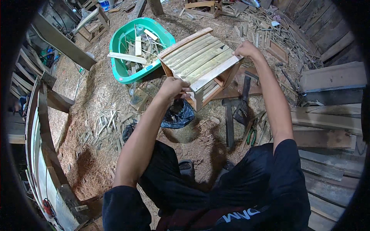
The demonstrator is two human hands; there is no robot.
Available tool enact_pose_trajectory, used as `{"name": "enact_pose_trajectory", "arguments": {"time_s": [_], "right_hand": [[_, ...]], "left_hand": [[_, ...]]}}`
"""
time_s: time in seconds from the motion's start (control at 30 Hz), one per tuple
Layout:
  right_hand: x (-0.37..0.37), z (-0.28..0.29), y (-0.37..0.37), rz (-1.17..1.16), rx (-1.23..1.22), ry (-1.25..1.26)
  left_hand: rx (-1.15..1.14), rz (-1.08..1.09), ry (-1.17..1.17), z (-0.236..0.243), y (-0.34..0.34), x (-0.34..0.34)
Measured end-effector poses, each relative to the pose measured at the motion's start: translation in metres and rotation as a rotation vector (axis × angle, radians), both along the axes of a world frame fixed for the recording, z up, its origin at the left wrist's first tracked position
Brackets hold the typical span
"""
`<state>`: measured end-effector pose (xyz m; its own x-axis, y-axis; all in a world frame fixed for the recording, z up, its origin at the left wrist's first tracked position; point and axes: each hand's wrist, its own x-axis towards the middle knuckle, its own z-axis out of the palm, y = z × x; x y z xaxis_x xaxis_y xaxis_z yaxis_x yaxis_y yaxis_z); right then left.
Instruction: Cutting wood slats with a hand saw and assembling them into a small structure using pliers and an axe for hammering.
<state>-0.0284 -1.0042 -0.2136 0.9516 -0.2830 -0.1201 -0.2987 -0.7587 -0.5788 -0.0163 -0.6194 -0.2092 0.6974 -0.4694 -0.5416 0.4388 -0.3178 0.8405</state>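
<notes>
1. Standing over the sawdust floor [96,92], the first thing at the left is a curved wooden frame [38,127] leaning along the edge; its far end is cut off by the dark rim.
2. Further right and far, a green plastic tub [123,71] holds offcuts and slats, just beside the work.
3. At the centre, the left hand [172,88] has its fingers clamped on the near corner of a small slatted wooden crate [198,61], which is held up off the floor and tilted, slat side facing up.
4. Below that hand lies a black plastic bag [181,115] on the floor; what is inside it I cannot make out.
5. The right hand [246,49] grips the far right corner of the crate, fingers closed over the edge rail.
6. My reading is that the crate is being turned and checked between assembly steps; a next move would call for a steady two-handed hold while rotating it, then a flat spot to set it down.
7. Near right, dark tools [243,107] and green-handled pliers [251,135] lie on the floor, hard to tell apart in shadow; stacked planks [331,127] run off the right edge.
</notes>
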Motion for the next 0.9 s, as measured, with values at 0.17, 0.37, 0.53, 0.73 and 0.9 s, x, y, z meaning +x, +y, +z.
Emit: {"name": "enact_pose_trajectory", "arguments": {"time_s": [0.17,0.37,0.53,0.73,0.9], "right_hand": [[0.003,-0.009,-0.019,-0.041,-0.011,0.093],[-0.005,-0.009,-0.02,-0.02,-0.02,0.121],[-0.02,-0.007,0.02,-0.188,0.126,0.086],[-0.034,-0.036,0.013,-0.269,0.173,-0.184],[-0.04,-0.031,0.012,-0.401,0.393,-0.222]], "left_hand": [[0.016,0.017,-0.057,0.003,-0.007,-0.009],[-0.049,-0.033,-0.075,-0.015,0.0,0.013],[-0.11,0.07,-0.007,-0.013,0.011,0.032],[-0.158,-0.034,0.006,-0.01,0.005,0.032],[-0.094,-0.109,0.011,-0.006,0.006,0.022]]}}
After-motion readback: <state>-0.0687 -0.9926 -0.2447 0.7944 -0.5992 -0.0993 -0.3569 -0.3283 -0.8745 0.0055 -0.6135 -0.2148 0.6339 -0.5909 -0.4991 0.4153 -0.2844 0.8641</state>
